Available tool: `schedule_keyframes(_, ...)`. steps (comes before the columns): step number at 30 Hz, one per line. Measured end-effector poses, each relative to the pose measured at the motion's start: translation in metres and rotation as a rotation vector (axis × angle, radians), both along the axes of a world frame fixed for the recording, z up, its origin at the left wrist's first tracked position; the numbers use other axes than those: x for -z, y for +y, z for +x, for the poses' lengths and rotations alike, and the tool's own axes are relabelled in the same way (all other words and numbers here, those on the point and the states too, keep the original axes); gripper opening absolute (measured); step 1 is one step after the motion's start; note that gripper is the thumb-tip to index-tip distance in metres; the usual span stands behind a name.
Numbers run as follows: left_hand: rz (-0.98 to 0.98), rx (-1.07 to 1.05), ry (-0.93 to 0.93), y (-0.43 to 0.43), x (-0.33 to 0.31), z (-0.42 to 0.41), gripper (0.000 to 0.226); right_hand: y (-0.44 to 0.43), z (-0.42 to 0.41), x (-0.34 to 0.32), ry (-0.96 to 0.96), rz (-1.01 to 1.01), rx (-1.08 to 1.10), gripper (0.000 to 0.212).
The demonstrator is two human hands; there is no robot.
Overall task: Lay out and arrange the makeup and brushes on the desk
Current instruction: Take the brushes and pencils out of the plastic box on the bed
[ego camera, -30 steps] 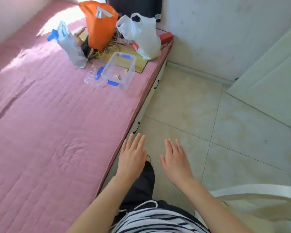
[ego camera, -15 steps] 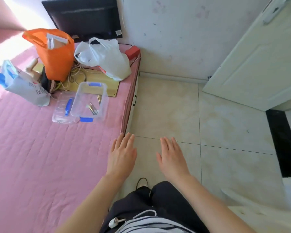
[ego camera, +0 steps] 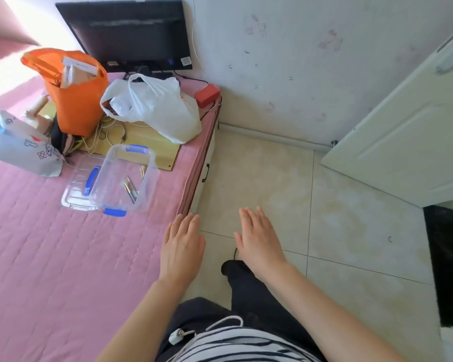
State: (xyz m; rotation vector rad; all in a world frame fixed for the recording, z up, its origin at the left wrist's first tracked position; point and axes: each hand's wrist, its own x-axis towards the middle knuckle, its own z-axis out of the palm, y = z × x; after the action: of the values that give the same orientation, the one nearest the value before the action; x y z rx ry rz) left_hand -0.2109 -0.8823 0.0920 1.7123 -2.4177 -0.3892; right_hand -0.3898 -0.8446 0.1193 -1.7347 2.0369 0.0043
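Note:
A clear plastic box [ego camera: 147,184] with blue clips sits on the pink quilted bed [ego camera: 50,257], holding a few makeup brushes [ego camera: 130,189]. Its clear lid [ego camera: 76,194] lies beside it on the left. My left hand [ego camera: 182,246] hovers flat, fingers straight, over the bed's right edge, a little below and right of the box. My right hand [ego camera: 258,241] hovers flat over the tiled floor. Both hands hold nothing.
Behind the box stand an orange bag [ego camera: 73,100], a white plastic bag [ego camera: 154,105], a patterned pouch [ego camera: 19,147], a wooden board [ego camera: 152,145] with cables, a red box [ego camera: 207,95] and a black monitor [ego camera: 128,35]. A white door [ego camera: 408,142] is at right.
The view has swung right and tilted up, bringing the monitor and door into sight. Both hands stay flat and empty, side by side.

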Motion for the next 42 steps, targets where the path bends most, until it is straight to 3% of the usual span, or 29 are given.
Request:
schedule_keyframes(8, 0.101, -0.215, 0.027, -0.06, 0.007, -0.043, 0.04, -0.095, -0.056, 0.001, 0.012, 0.011, -0.23, 0.059)
schedule_keyframes(15, 0.072, -0.372, 0.036, -0.116, 0.014, -0.039, 0.026, -0.182, -0.053, 0.007, 0.037, 0.013, -0.451, 0.059)
schedule_keyframes(28, 0.205, -0.651, 0.056, -0.199, 0.04, 0.034, 0.029, -0.328, 0.035, 0.022, 0.041, 0.014, -0.762, 0.057)
schedule_keyframes(42, 0.319, -0.968, 0.113, -0.263, 0.075, 0.103, 0.025, -0.423, 0.14, 0.077, 0.017, 0.12, -1.055, 0.054)
